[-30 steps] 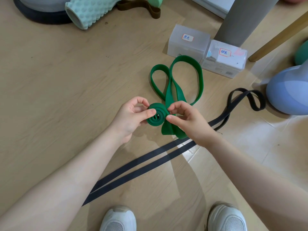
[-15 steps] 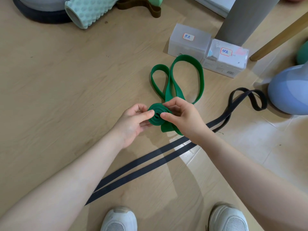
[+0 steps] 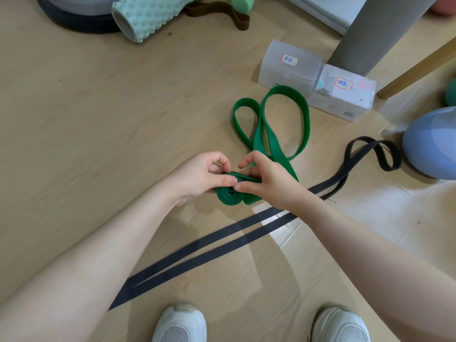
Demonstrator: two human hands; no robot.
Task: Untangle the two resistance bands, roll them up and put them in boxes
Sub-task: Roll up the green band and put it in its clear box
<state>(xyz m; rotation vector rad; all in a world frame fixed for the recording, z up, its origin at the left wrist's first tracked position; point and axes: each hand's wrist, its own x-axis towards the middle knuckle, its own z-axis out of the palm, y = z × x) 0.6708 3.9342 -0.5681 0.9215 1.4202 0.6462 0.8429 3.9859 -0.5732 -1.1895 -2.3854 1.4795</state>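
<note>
1. The green band [image 3: 271,134] is lying on the floor [image 3: 98,119], and its near end is being wound into a small coil [image 3: 228,193] between the two hands.
2. The left hand [image 3: 199,176] is gripping the coil from its own side; the thumb is lying across the top of the coil and the curled fingers are reaching behind it.
3. The right hand [image 3: 269,181] is pinching the band just where the loose strip is leaving the coil; the thumb tip is nearly touching the left thumb, and the index finger is arching above, free of the band.
4. Beyond the right hand, the unrolled part of the green band is spreading in two loops, a small one and a bigger one.
5. The black band [image 3: 246,233] is running under the right forearm as two flat strips lying side by side. It is passing on the near side of both hands, and it is ending in a loop far out past the right hand.
6. Two clear boxes are standing beyond the green loops, touching each other: the box with the label on the left [image 3: 288,65] and the box with the label on the right [image 3: 343,92]. The big green loop is touching the foot of them.
7. A blue ball [image 3: 431,144] is sitting beside the black loop.
8. Far beyond the left hand, a mint foam roller [image 3: 148,16] and a brown band [image 3: 222,13] are lying.
9. Two white shoes [image 3: 180,324] are showing below the arms.
</note>
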